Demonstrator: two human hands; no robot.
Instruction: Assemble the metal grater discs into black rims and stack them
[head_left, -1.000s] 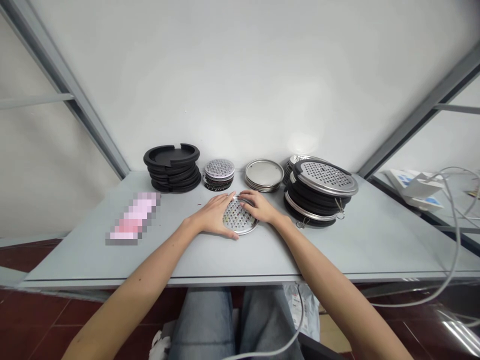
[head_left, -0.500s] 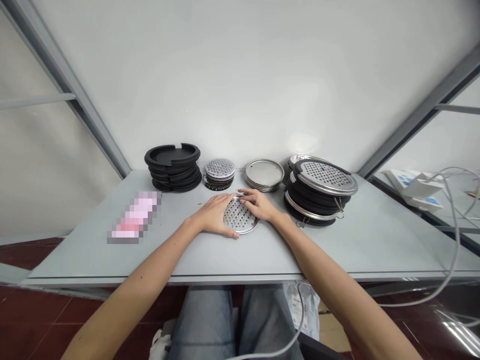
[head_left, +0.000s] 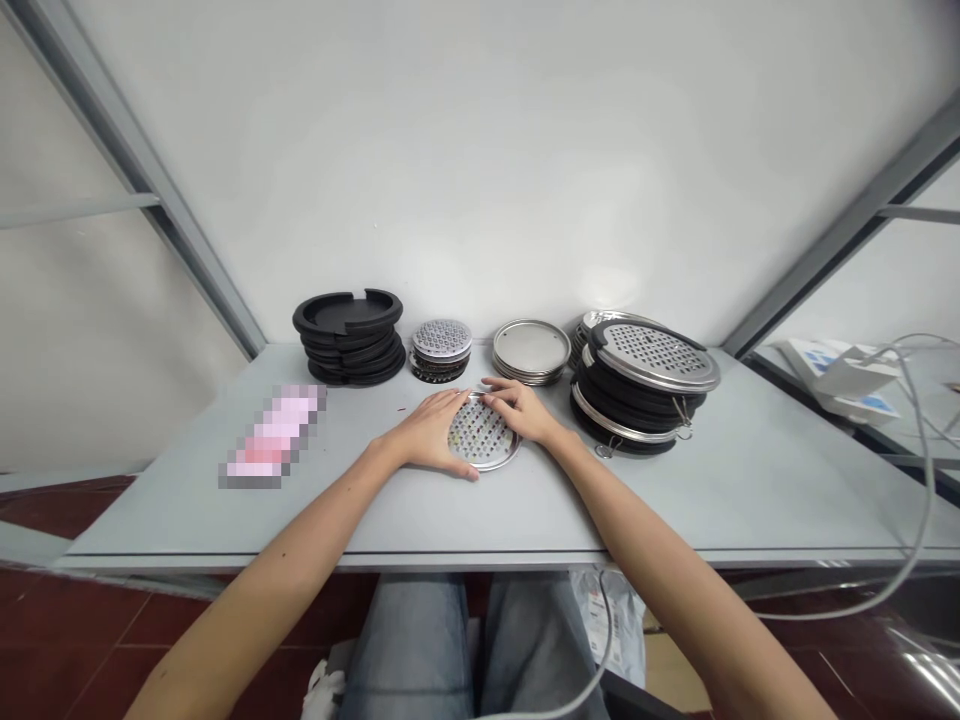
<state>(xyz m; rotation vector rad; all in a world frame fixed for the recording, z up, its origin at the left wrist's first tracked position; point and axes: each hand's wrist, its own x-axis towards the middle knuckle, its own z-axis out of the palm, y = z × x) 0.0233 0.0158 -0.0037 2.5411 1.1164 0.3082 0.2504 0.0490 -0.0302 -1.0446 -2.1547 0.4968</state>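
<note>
Gry tbl (head_left: 787,490), perf'd disc (head_left: 484,432), blk trays (head_left: 352,350)

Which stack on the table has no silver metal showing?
The leftmost stack, notched on top: it is all black, while the others all show silver metal.

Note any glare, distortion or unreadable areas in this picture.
Head view: soft glare on the pale grey wall, right of centre; head view: grey metal posts slant outward, likely from a wide lens; head view: pink oblong item pixelated beyond recognition; head view: round perforated silver metal disc, its holes distinguishable.
</note>
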